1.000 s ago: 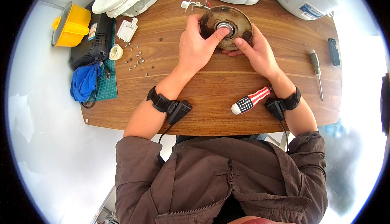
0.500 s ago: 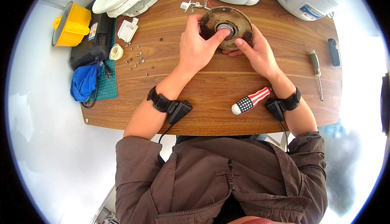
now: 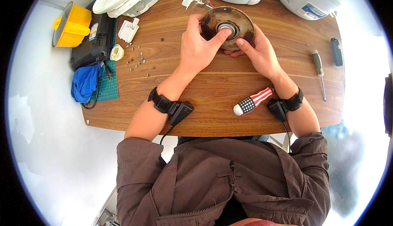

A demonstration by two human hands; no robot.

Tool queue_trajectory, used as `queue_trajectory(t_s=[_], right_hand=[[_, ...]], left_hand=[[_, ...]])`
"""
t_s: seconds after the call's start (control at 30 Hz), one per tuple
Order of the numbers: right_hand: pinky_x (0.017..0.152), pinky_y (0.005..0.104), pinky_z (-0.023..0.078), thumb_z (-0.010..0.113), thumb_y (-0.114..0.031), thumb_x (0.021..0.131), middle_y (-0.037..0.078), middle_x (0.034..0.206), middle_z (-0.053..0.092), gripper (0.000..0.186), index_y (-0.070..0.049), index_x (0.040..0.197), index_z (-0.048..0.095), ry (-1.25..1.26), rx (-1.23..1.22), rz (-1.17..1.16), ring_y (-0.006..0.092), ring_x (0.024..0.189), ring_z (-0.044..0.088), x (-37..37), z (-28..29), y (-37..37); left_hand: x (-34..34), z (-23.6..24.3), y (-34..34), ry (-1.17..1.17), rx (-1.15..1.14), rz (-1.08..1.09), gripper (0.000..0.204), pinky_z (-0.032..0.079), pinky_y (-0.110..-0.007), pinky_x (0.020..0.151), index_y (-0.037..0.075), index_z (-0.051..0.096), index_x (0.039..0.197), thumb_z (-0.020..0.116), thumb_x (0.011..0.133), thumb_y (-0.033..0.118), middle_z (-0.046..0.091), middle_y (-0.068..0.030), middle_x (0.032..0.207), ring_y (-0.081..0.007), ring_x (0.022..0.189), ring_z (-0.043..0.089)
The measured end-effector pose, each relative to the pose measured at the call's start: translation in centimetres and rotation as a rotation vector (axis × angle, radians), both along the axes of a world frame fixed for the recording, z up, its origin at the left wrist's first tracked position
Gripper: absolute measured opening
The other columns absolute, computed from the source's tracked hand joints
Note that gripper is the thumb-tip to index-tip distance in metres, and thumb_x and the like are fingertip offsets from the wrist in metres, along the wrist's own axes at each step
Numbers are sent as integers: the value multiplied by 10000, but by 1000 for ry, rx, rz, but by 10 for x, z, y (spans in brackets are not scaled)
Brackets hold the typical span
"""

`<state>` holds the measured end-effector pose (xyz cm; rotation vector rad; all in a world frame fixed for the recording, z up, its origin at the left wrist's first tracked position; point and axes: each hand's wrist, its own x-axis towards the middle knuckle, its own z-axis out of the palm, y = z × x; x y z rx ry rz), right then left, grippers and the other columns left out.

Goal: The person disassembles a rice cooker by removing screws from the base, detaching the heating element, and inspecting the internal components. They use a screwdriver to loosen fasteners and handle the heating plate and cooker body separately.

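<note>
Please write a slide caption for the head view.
Left hand and right hand hold a stained disc over a wooden table.

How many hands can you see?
2: the left hand at the left of the round plate, the right hand at its lower right. Some fingers are hidden behind it.

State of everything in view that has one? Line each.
Stained disc, held in both hands
Left hand, closed on disc
Right hand, closed on disc
Wrist straps, fastened
Sleeves, rolled up
Screws, loose, scattered
Blue cloth, crumpled
Black plug, unplugged
Grey screwdriver, lying down
Flag-patterned handle, lying down
</note>
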<state>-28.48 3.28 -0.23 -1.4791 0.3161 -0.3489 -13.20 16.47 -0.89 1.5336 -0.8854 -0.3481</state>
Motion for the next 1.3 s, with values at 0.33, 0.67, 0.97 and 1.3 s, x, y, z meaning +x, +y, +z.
queue_trajectory(t_s=[0.33, 0.67, 0.97, 1.3], right_hand=[[812, 303, 616, 592, -156, 1066, 152, 1160, 678, 396, 58, 1361, 435, -8, 10, 8, 214, 985, 739, 0, 2, 1], [801, 298, 612, 598, -158, 1064, 145, 1137, 688, 373, 52, 1333, 449, -18, 10, 10, 204, 976, 739, 0, 1, 1], [791, 295, 608, 602, -156, 1062, 138, 1132, 695, 370, 47, 1335, 457, -5, 3, 8, 198, 969, 739, 1, 0, 0], [784, 291, 600, 601, -171, 1064, 133, 1136, 693, 388, 40, 1352, 451, 3, 11, 11, 191, 956, 739, 2, 3, 1]], left_hand=[[-1, 2, 1, 19, -1, -4, 588, 582, -320, 790, -52, 529, 1170, 861, 872, 331, 751, -165, 998, -186, 907, 730], [-2, 9, 1, -3, 24, 9, 555, 591, -334, 782, -44, 533, 1142, 868, 864, 301, 760, -180, 982, -204, 907, 748], [-1, 8, 2, -18, 34, 15, 578, 582, -317, 781, -50, 539, 1149, 873, 860, 324, 753, -163, 990, -178, 896, 728], [1, -1, 0, 12, -29, 9, 572, 588, -330, 773, -46, 539, 1137, 878, 852, 317, 762, -173, 970, -196, 885, 744]])
